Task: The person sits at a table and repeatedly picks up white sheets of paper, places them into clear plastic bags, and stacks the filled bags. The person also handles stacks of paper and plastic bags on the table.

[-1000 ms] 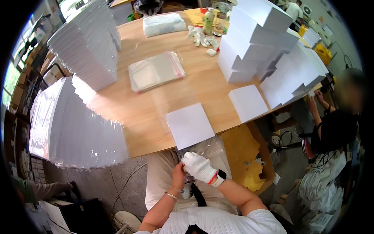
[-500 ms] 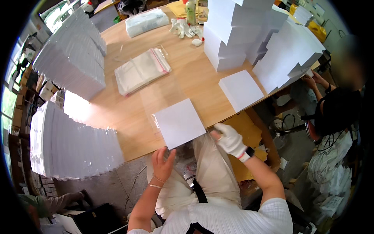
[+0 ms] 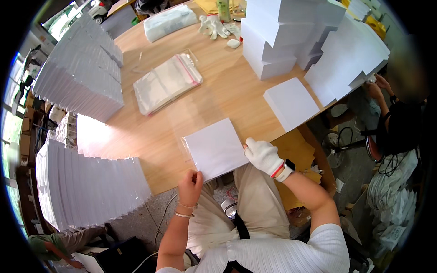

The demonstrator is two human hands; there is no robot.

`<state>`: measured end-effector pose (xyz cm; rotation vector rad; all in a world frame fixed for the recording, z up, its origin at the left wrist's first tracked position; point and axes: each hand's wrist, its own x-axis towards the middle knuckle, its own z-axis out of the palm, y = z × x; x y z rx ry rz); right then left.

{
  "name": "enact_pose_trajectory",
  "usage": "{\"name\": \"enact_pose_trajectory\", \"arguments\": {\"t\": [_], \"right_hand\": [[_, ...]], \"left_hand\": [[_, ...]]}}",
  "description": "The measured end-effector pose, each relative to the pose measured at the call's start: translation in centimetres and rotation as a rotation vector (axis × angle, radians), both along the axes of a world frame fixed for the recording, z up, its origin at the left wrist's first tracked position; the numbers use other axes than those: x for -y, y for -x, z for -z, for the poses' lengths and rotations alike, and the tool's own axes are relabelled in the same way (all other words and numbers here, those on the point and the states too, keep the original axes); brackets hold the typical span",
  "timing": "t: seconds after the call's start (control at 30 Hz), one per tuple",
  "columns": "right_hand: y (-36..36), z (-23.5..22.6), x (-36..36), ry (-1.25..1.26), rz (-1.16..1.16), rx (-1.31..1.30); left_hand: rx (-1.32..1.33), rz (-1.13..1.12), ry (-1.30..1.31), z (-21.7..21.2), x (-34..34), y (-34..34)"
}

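White paper [image 3: 217, 148] lies flat at the table's near edge, inside a clear plastic bag [image 3: 185, 144] whose margin shows along the paper's left side. My left hand [image 3: 190, 185], bare with bracelets at the wrist, is closed in a pinch on the bag's near left corner. At the near right corner, my right hand [image 3: 264, 157] wears a white knitted glove and has its fingers closed on the bag's edge; the fingertips are partly hidden. Beyond the paper lies a pile of flat clear bags [image 3: 168, 84] with a pink-red strip.
Tall stacks of bagged paper [image 3: 91, 186] line the left. A low paper pile [image 3: 291, 102] and high white stacks [image 3: 277, 41] stand right. Gloves [image 3: 212, 26] and a bottle [image 3: 223, 10] lie farther back. A carton [image 3: 291, 159] stands below; a person [image 3: 400, 118] works at right.
Both hands have closed on the bag's near corners; before, the left was spread below the edge and the right was apart from the bag. The paper's near edge now looks covered by film.
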<state>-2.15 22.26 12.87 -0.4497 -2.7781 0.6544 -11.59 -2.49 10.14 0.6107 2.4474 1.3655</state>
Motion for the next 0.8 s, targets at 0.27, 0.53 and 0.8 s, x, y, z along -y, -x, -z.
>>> {"name": "enact_pose_trajectory", "arguments": {"t": [0.27, 0.53, 0.8], "right_hand": [[-0.8, 1.5, 1.4, -0.245, 0.152, -0.004], [-1.0, -1.6, 2.3, 0.545, 0.261, 0.132], [-2.0, -1.9, 4.4, 0.884, -0.037, -0.256]], "left_hand": [[0.379, -0.149, -0.085, -1.4, -0.3, 0.0], [0.681, -0.293, -0.402, -1.5, -0.1, -1.3], [0.346, 0.092, -0.305, -9.8, 1.2, -0.2]]}}
